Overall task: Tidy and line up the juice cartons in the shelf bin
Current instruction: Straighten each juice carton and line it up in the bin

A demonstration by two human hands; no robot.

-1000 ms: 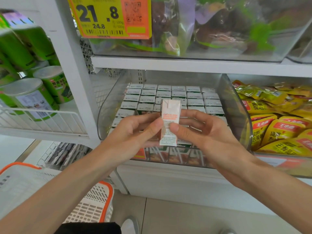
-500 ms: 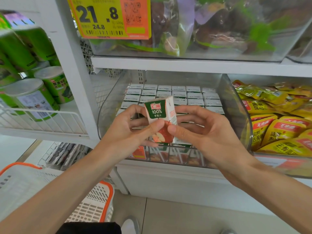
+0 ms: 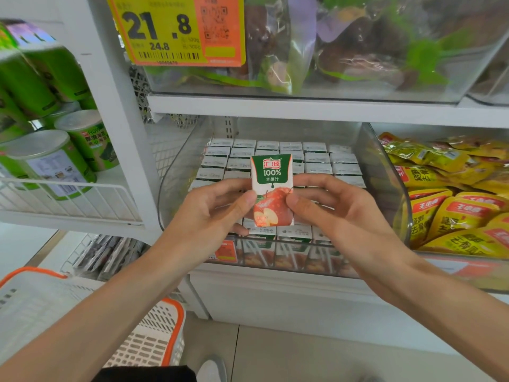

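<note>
Carton rotated since earlier — printed front now faces camera; left hand and right hand pinch its sides above bin.

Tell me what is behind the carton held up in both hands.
Rows of juice cartons stand in the clear bin, tops showing. The held carton, left hand and right hand cover the middle ones.

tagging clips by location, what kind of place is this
Probably a grocery shop aisle. A yellow price tag reading 21.8 hangs on the upper shelf, a clear shelf bin holds neat rows of juice cartons, and an orange-rimmed shopping basket sits at lower left.
</note>
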